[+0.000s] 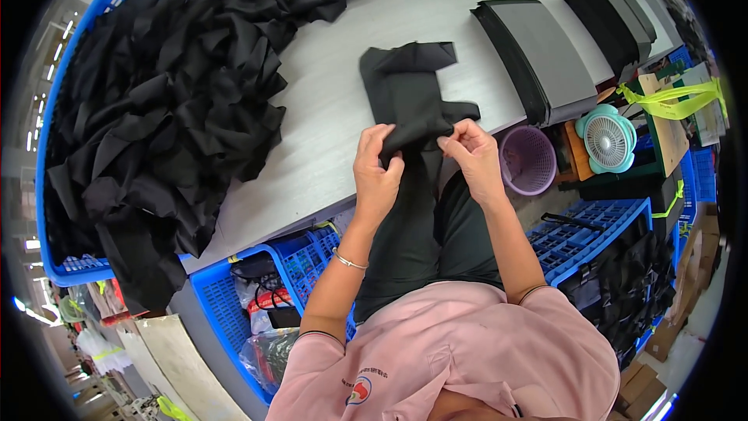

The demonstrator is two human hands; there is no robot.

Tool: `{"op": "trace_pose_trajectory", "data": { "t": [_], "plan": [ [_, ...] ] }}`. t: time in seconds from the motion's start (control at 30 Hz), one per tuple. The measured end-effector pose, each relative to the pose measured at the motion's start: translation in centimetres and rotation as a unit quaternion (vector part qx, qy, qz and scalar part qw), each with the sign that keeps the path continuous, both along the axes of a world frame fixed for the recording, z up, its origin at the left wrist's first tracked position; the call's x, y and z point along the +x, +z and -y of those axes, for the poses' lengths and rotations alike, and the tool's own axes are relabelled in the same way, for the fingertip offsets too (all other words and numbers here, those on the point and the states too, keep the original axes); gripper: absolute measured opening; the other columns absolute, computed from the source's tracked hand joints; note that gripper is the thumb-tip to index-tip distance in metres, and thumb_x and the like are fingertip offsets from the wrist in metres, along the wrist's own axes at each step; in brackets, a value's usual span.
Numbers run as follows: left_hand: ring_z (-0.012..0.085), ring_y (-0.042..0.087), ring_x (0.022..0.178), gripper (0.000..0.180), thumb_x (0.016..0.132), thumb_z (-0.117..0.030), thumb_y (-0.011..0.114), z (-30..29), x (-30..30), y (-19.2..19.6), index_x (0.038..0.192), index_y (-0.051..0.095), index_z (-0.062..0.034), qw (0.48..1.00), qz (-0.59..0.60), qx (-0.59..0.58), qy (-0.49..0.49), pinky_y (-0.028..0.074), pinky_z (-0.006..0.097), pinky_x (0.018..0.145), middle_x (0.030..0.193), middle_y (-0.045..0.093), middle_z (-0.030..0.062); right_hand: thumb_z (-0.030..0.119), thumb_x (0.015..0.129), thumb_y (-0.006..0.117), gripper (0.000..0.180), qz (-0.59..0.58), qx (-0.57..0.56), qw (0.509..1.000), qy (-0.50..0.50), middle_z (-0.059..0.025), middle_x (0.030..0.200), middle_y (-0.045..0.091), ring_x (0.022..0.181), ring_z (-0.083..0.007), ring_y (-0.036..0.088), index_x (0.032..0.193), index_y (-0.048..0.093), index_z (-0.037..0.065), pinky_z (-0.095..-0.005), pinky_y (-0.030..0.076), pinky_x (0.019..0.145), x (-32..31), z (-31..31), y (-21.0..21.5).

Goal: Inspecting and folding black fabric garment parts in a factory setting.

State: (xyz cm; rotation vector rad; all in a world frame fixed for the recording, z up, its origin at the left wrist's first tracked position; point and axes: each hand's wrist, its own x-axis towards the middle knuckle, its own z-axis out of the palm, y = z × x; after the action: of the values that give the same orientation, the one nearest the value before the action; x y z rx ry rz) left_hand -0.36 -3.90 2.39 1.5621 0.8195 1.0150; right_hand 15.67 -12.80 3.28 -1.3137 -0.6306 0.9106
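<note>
Head view, one frame.

Left hand (377, 171) and right hand (474, 157) sit just below centre of the frame, both closed in a pinch on the near end of a black fabric piece (409, 97). Left fingers curl over the cloth edge; right thumb and forefinger nip a fold just beside it. The fabric piece runs from the pinch up toward frame centre, lying flat on the pale surface (335, 86), its far end folded over. The lower part hangs off the surface edge toward the lap.

Surroundings: a large heap of black cloth (171, 101) fills the left of the frame, spilling over a blue crate (74, 265). Grey-and-black stacked panels (541, 54) lie at upper right. A purple basket (528, 157) and a small teal fan (606, 138) sit right of the hands, below the surface edge.

Risks, as judged:
- The grip is on a thin fold only. If either pinch loosens, the layers likely slip out of line and the fold opens.
- The hanging part carries weight. A pull toward the body could drag the flat part off the surface edge.
- The heap lies near the piece on the left. A sideways sweep could catch loose cloth and mix pieces.
- Black on black: seams and edges are hard to read, so a wrong edge may get matched.
</note>
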Motion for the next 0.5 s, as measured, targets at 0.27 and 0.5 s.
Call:
{"op": "trace_pose_trajectory", "data": {
  "t": [0.27, 0.5],
  "plan": [
    [0.0217, 0.057, 0.110, 0.042, 0.080, -0.013, 0.074, -1.8, -3.8, 1.0, 0.118, 0.063, 0.0015, 0.958, -0.125, -0.033, -0.256, 0.044, 0.029, 0.095, 0.115, 0.062, 0.0078, 0.000, 0.090, 0.064, 0.009, 0.037, 0.031, 0.999, 0.013, -0.0096, 0.104, 0.066, 0.081, -0.0080, 0.058, 0.094, 0.055, 0.003, -0.0228, 0.048, 0.076, 0.2, 0.4, -0.2],
    [0.0117, 0.059, 0.107, 0.054, 0.076, 0.007, 0.073, -3.4, -6.4, -0.1, 0.128, 0.059, -0.0001, 0.861, 0.127, -0.353, -0.342, 0.047, 0.026, 0.097, 0.115, 0.062, 0.0027, 0.002, 0.086, 0.071, 0.028, -0.119, 0.044, 0.989, 0.080, -0.0028, 0.101, 0.064, 0.091, -0.0077, 0.058, 0.111, 0.060, 0.003, -0.0223, 0.046, 0.083, -0.6, 1.4, 0.3]
  ]
}}
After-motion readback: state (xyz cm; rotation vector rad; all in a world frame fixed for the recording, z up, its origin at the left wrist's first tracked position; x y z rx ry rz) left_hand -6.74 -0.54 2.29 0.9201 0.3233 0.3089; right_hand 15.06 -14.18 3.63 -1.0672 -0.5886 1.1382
